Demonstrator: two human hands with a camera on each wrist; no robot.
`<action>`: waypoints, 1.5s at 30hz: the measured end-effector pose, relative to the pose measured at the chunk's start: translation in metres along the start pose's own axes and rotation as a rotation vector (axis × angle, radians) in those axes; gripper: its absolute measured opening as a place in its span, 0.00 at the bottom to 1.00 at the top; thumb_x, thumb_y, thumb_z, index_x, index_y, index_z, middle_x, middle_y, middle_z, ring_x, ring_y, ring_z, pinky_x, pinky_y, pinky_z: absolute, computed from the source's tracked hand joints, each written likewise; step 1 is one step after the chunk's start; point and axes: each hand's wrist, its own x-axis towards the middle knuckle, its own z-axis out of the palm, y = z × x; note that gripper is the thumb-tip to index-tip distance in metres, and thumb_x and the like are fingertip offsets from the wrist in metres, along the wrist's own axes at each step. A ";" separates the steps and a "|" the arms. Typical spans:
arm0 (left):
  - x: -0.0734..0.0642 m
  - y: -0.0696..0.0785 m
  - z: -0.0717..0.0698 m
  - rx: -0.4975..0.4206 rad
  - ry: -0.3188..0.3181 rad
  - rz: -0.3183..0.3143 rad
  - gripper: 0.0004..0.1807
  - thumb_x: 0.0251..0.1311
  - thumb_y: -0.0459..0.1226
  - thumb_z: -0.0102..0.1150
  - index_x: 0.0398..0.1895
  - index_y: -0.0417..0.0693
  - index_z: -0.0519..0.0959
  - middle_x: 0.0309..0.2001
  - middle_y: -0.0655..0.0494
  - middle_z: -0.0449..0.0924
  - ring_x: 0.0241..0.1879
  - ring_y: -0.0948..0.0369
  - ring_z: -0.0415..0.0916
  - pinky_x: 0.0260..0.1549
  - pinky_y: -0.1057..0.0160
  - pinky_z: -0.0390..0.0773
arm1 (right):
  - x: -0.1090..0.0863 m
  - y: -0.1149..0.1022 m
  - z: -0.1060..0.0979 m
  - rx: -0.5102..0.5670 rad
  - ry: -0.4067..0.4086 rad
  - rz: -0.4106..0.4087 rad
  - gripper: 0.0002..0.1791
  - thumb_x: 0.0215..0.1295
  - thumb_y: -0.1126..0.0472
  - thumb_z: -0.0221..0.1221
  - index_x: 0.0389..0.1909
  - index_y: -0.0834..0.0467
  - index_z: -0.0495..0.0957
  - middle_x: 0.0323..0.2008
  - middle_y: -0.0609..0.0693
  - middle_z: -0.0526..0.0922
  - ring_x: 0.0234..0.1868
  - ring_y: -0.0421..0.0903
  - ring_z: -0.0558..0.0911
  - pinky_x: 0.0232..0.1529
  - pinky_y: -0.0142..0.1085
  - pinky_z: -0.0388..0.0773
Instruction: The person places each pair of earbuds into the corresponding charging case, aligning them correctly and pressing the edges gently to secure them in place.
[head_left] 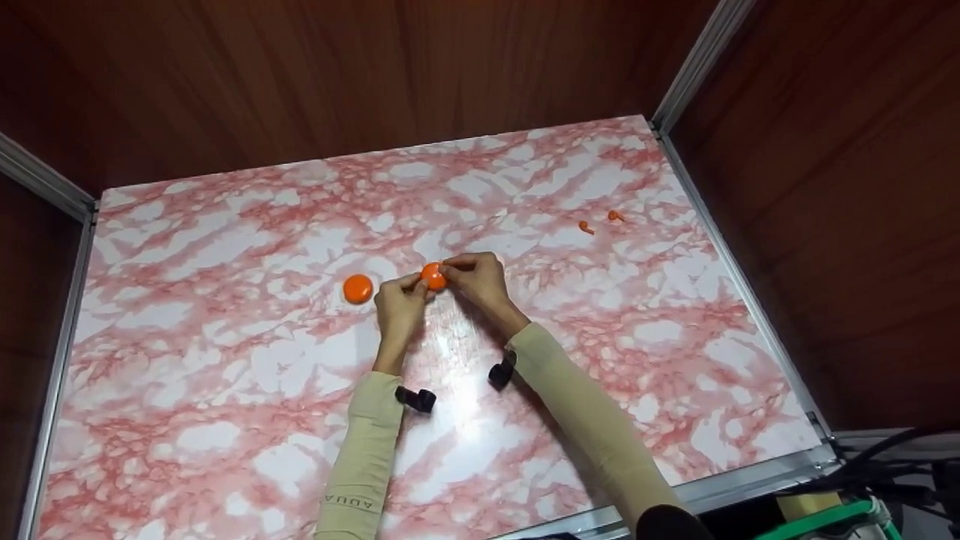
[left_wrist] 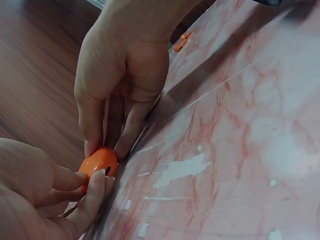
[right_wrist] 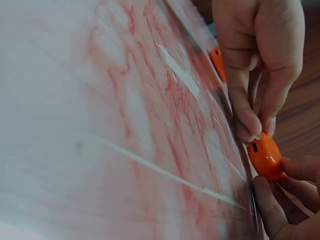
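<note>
Between both hands is a small, glossy orange earbud case (head_left: pixel 433 277), rounded, with a dark slot in its side that shows in both wrist views. My left hand (head_left: pixel 401 306) pinches its left side between thumb and fingers. On the right side, my right hand (head_left: pixel 480 282) grips it with thumb and fingertips. The case (left_wrist: pixel 98 161) is held at or just above the tabletop; whether it touches is unclear. A second orange case (head_left: pixel 358 289) lies left of my left hand, its edge also showing in the right wrist view (right_wrist: pixel 218 63).
Two orange earbuds (head_left: pixel 586 227) lie apart at the table's back right. The red-and-white marbled tabletop (head_left: pixel 225 360) meets dark wooden panels (head_left: pixel 360 75) at the back and sides. A green-rimmed container (head_left: pixel 817 520) and black cables stand beyond the front right edge.
</note>
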 end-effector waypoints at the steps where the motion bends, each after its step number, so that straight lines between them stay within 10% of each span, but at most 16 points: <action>1: 0.000 0.000 0.000 0.004 0.001 -0.002 0.15 0.70 0.33 0.64 0.56 0.37 0.87 0.38 0.42 0.92 0.34 0.58 0.92 0.28 0.77 0.79 | 0.000 0.000 0.001 -0.012 -0.001 0.000 0.09 0.67 0.60 0.71 0.43 0.59 0.92 0.42 0.57 0.93 0.46 0.51 0.91 0.47 0.35 0.89; 10: 0.004 -0.003 0.001 0.078 0.030 0.035 0.15 0.70 0.33 0.63 0.56 0.37 0.87 0.38 0.43 0.93 0.35 0.55 0.92 0.30 0.73 0.80 | 0.002 -0.004 0.007 -0.111 0.001 -0.029 0.09 0.69 0.59 0.69 0.44 0.60 0.92 0.43 0.56 0.93 0.48 0.51 0.91 0.52 0.39 0.89; 17: 0.006 -0.007 0.000 0.078 0.040 0.035 0.15 0.70 0.33 0.63 0.56 0.37 0.86 0.39 0.43 0.93 0.35 0.56 0.92 0.28 0.76 0.77 | 0.002 -0.004 0.013 -0.068 -0.018 -0.032 0.08 0.71 0.62 0.67 0.42 0.61 0.92 0.39 0.58 0.93 0.32 0.47 0.91 0.31 0.29 0.86; 33: 0.007 -0.007 -0.003 0.063 0.031 0.042 0.15 0.68 0.33 0.64 0.54 0.34 0.86 0.39 0.41 0.92 0.32 0.57 0.89 0.29 0.73 0.80 | -0.002 -0.007 0.008 -0.062 0.004 -0.064 0.09 0.74 0.60 0.64 0.42 0.62 0.90 0.33 0.59 0.91 0.26 0.51 0.89 0.24 0.28 0.83; 45: 0.004 0.009 -0.032 0.101 0.037 0.070 0.09 0.67 0.36 0.64 0.42 0.42 0.90 0.39 0.45 0.90 0.38 0.55 0.87 0.34 0.68 0.81 | -0.007 -0.027 0.001 -0.084 0.029 -0.166 0.09 0.72 0.60 0.66 0.41 0.61 0.90 0.39 0.57 0.92 0.40 0.49 0.89 0.45 0.35 0.86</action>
